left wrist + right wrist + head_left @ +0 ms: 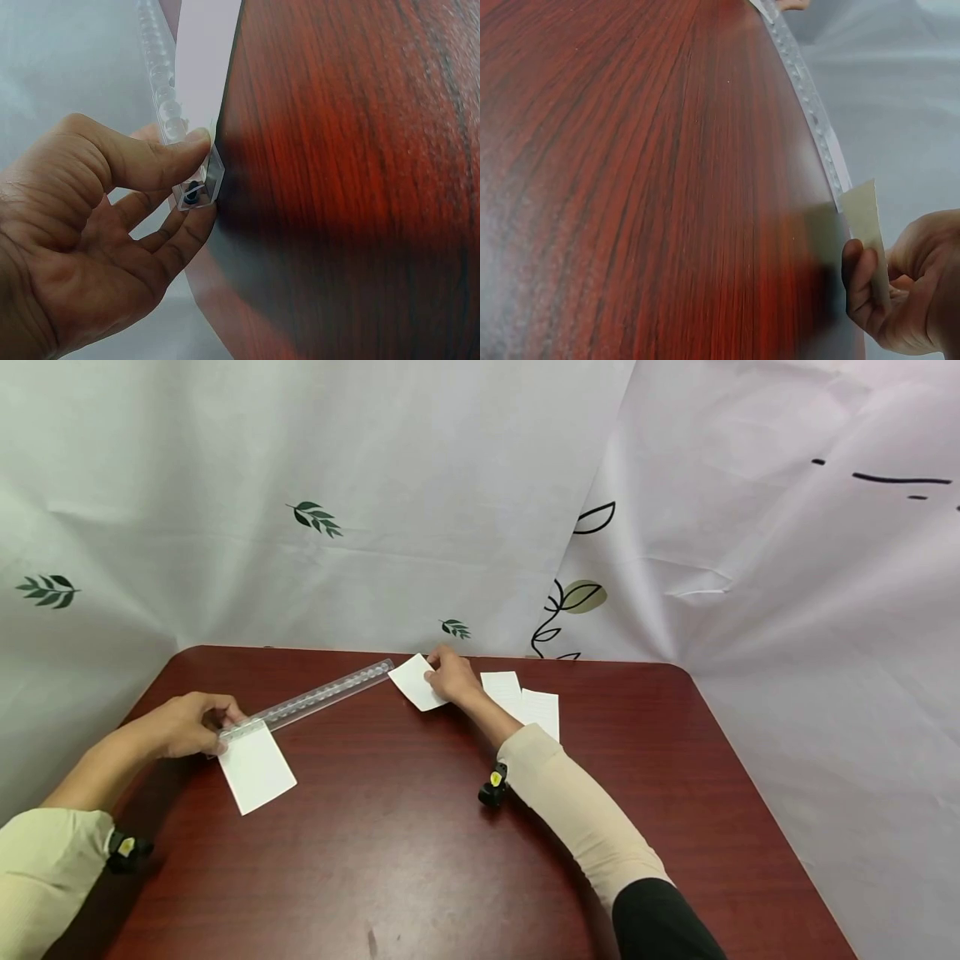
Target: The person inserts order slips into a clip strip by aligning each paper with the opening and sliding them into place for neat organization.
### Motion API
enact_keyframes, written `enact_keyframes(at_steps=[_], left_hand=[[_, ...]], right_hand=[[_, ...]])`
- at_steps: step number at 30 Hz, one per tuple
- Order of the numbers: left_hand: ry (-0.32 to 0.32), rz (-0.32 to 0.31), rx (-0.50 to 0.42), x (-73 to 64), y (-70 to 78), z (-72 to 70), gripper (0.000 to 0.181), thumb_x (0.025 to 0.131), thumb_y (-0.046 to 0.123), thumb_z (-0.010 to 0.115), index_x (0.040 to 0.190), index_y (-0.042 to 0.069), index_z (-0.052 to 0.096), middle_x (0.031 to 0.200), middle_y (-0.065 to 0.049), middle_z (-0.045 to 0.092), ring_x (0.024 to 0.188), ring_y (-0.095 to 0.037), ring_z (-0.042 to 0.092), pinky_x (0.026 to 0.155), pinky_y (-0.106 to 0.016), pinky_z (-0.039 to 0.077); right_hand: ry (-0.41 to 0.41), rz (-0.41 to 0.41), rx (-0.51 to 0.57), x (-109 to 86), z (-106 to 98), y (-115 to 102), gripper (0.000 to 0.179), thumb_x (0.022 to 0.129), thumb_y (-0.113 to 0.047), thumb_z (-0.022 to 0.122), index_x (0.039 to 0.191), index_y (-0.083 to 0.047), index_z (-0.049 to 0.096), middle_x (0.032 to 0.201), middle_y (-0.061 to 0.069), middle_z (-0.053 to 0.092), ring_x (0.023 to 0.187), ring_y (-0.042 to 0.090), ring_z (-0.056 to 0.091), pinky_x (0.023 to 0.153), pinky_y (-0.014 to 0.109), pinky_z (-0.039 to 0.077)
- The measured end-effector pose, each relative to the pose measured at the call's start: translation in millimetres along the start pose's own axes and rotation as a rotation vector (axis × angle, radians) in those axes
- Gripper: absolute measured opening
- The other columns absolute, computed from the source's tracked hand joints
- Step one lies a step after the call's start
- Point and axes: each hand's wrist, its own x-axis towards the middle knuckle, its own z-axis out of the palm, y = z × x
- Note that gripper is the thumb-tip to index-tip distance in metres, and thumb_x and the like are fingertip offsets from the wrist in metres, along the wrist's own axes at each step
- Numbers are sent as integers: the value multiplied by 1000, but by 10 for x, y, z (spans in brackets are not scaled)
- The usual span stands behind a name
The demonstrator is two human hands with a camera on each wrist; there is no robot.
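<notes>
A long clear plastic strip with a row of round bumps (pixel 326 695) slants across the back left of the table. My left hand (pixel 180 725) pinches its near end between thumb and fingers; a small dark spot shows inside that end in the left wrist view. At the same end a white paper card (pixel 258 770) lies against the strip, slanting down toward the table's middle. My right hand (pixel 453 677) pinches a second white card (pixel 864 217) at the strip's far end, thumb on one face and fingers on the other. The card's corner is close to the strip; contact is unclear.
Two lined white paper pieces (pixel 542 712) lie overlapping on the table, right of my right hand. The dark red wooden table (pixel 450 843) ends at a hanging white cloth (pixel 420 485) with leaf prints at the back and sides.
</notes>
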Motion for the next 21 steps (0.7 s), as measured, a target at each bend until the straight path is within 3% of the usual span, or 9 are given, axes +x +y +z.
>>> enact_keyframes(at_steps=[21], left_hand=[[9,-14,-1,-4,6,19,37,65,-7,78,98,6,68,92,-8,63,77,-20,54,57,-32,47]], right_hand=[[-117,-51,65,113,121,-41,27,101,-17,62,126,-9,60,113,11,66,98,20,61,85,32,49]])
